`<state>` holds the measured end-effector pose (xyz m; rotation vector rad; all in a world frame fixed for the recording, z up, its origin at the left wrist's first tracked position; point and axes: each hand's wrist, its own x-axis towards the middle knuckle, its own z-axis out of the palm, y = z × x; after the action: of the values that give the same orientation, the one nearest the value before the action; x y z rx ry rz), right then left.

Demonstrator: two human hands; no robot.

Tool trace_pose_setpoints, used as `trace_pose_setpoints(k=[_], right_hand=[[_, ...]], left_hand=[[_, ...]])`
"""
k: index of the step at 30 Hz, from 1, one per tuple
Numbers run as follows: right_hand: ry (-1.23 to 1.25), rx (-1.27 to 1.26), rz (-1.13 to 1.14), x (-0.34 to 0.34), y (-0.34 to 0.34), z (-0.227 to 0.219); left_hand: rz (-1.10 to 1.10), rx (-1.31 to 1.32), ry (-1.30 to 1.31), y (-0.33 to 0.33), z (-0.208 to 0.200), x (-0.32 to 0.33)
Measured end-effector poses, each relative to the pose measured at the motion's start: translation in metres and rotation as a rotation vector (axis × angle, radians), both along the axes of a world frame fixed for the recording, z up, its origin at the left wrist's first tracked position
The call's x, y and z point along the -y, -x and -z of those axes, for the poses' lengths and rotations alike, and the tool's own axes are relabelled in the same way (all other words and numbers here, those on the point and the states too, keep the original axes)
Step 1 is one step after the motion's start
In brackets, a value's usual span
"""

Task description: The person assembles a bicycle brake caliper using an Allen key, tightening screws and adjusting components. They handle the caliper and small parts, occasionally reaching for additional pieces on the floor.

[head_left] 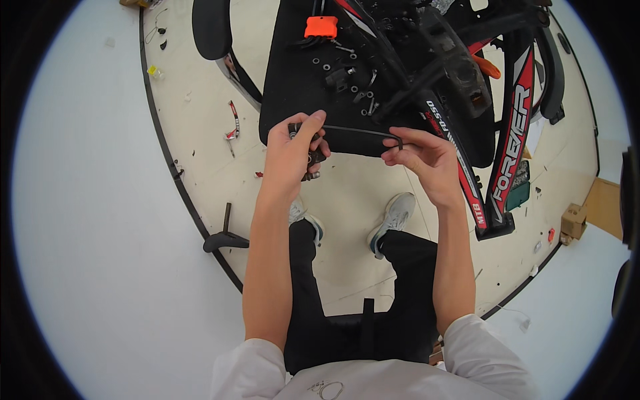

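My left hand (288, 155) is closed around a small dark metal part (315, 158), whose exact kind is partly hidden by the fingers. From that part a long black hex key (357, 129) runs across to the right, its tip end hidden at my left fingers. The fingers of my right hand (432, 160) pinch the short bent end of the hex key. Both hands are over the near edge of a black chair seat (283, 83). Several nuts, bolts and small dark parts (340, 79) lie loose on the seat beyond them.
A black, red and white bicycle frame (512, 137) rests on the chair's right side, reaching past its near edge. An orange block-shaped thing (321, 27) sits at the seat's far left. On the floor are a bicycle saddle (227, 241), a green case (519, 187) and a cardboard box (573, 221).
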<state>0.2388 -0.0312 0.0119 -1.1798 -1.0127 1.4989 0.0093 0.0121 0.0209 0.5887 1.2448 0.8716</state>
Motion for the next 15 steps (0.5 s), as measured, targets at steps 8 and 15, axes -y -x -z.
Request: trace_pose_setpoints(k=[8,15], right_hand=[[0.12,-0.032,0.059,-0.0006,0.0072,0.0029],[0.325,-0.392,0.198,-0.0041,0.0072,0.0038]], left_hand=[[0.001,0.3,-0.054,0.0077,0.0035,0.0025],[0.142,0.212,-0.179,0.004,0.0043,0.0062]])
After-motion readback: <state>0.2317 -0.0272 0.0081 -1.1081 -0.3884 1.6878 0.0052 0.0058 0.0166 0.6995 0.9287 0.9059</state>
